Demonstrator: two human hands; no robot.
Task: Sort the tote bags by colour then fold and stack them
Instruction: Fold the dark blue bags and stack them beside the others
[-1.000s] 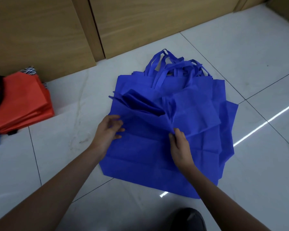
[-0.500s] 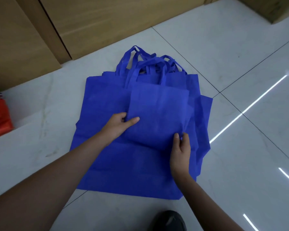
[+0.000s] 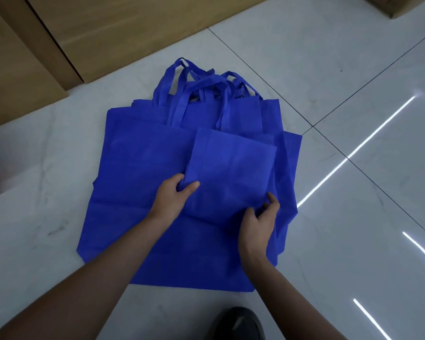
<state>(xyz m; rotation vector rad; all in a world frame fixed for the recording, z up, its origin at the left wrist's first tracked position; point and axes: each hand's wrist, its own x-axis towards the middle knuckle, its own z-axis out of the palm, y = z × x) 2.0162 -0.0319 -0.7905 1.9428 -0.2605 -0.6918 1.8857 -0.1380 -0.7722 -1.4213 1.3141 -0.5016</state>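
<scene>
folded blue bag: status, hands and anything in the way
Left hand grips left edge of folded blue bag. Right hand pinches its near right corner. It lies atop flat blue bags. Nothing lies on it.

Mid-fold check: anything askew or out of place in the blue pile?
Nothing damaged. The flat blue bags underneath are stacked unevenly, edges stepped out on the right, and their handles lie tangled at the far end. The folded bag, gripped by the left hand and right hand, sits off-centre toward the right.
</scene>
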